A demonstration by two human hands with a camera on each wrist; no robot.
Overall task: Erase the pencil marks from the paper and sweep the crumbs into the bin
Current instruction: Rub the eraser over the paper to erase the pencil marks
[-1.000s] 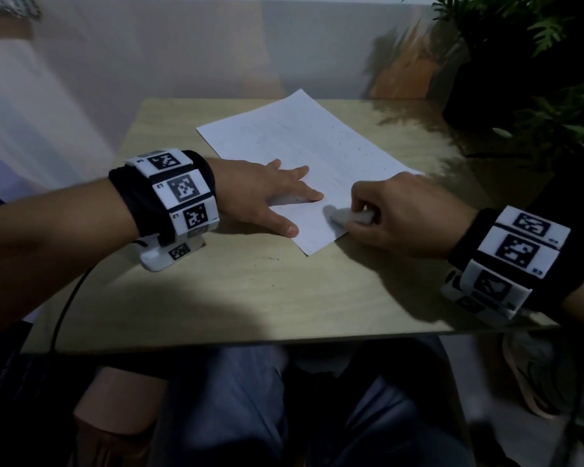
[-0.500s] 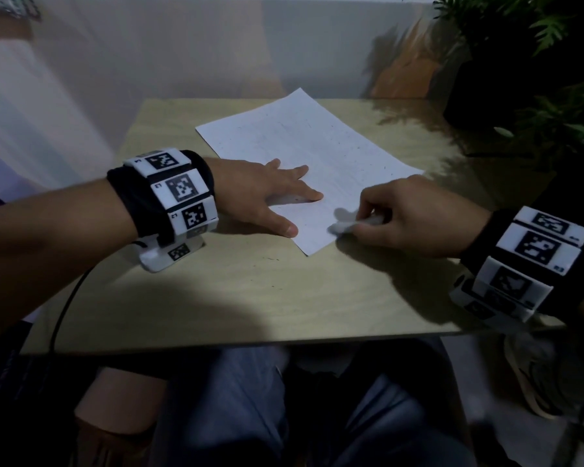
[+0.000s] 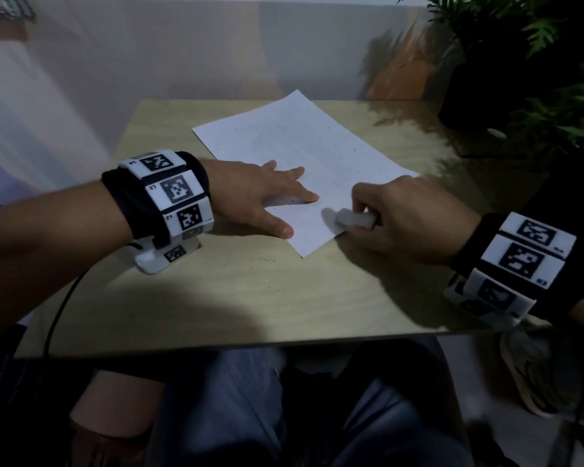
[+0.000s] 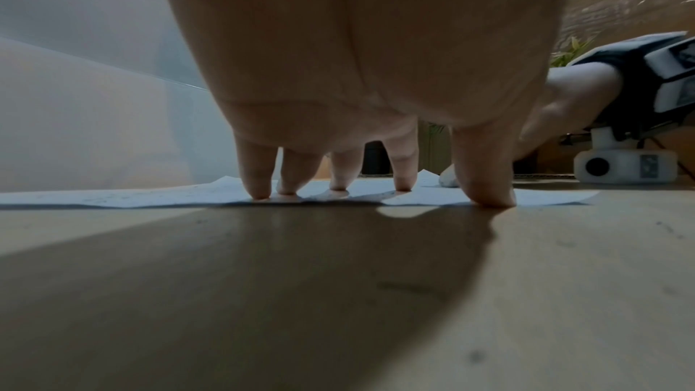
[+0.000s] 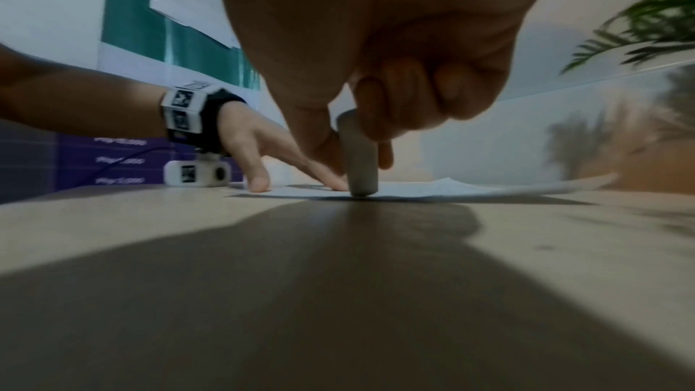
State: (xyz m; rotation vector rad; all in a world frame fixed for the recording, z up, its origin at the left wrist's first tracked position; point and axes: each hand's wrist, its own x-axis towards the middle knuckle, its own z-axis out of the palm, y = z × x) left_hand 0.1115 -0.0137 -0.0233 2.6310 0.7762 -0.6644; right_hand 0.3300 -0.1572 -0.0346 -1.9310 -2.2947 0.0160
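So there was just one sheet of paper on my table, lying slanted toward 12 o'clock, and one white eraser. My left hand lay flat, fingers spread, pressing the sheet's near edge. My right hand, at 3 o'clock from it, pinched the eraser, tip down on the paper's near corner. Light wood top, pale wall behind, leafy plants at 2 o'clock.

Eraser rear hidden in right hand; pencil marks too faint
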